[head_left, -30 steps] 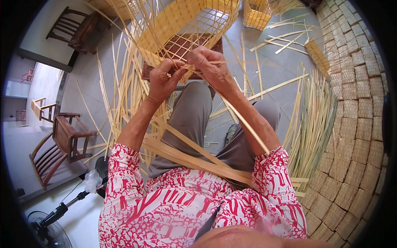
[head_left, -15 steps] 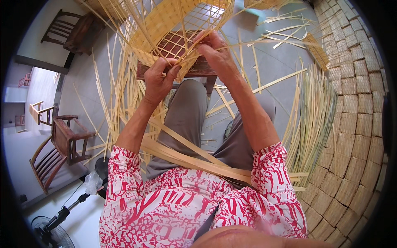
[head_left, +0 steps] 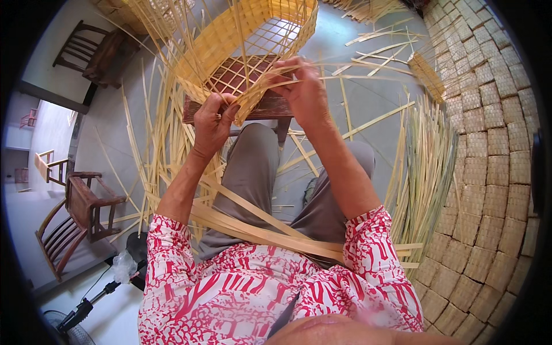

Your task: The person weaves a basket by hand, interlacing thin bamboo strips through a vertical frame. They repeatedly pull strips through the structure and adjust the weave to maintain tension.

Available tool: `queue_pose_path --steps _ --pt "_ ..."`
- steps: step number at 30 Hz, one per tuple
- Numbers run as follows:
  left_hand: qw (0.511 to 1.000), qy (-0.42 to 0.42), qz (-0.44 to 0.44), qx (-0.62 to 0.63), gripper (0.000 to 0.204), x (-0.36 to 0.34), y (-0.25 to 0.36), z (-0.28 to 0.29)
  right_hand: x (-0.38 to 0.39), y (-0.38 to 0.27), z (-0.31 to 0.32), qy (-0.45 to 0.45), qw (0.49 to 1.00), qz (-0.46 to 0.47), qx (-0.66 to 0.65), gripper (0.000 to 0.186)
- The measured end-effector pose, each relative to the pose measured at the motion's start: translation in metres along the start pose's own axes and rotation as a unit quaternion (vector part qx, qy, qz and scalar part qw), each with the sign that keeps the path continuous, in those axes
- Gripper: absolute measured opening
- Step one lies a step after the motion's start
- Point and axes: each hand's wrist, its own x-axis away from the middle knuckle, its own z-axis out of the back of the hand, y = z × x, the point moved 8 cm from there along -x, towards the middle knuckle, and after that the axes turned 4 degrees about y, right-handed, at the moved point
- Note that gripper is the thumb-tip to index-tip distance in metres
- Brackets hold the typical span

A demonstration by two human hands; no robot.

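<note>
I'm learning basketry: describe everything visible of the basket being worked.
The yellowish, unfinished basket is of flat strips that look like bamboo. Its left wall is closely woven, its floor an open lattice; long loose ends stick out. It appears to sit on a reddish-brown stool; the left hand pinches its near edge, the right hand touches strips there. The picture's top crops it.

1. Woven bamboo-like strips, faint sheen, on basket (head_left: pixel 208 46), 12 o'clock.
2. Worn reddish wood on stool (head_left: pixel 276 108), 12 o'clock.
3. Smooth, flat, matt finish on loose strips (head_left: pixel 259 231), 6 o'clock.
4. Rough, fibrous look on strip bundle (head_left: pixel 426 158), 3 o'clock.
5. Matt printed cloth on shirt (head_left: pixel 230 287), 6 o'clock.
6. Glossy crinkled clear plastic for bag (head_left: pixel 123 267), 8 o'clock.
</note>
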Motion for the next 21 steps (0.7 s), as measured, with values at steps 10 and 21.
queue_pose_path --steps 10,21 --pt "0.992 -0.112 0.035 -0.054 0.019 -0.022 -0.003 0.004 0.012 -0.03 0.004 -0.093 0.984 0.098 0.117 0.038" --pt "0.944 -0.256 0.206 0.03 0.013 -0.051 -0.068 0.072 -0.028 0.003 0.032 -0.032 0.996 -0.07 0.051 0.036"
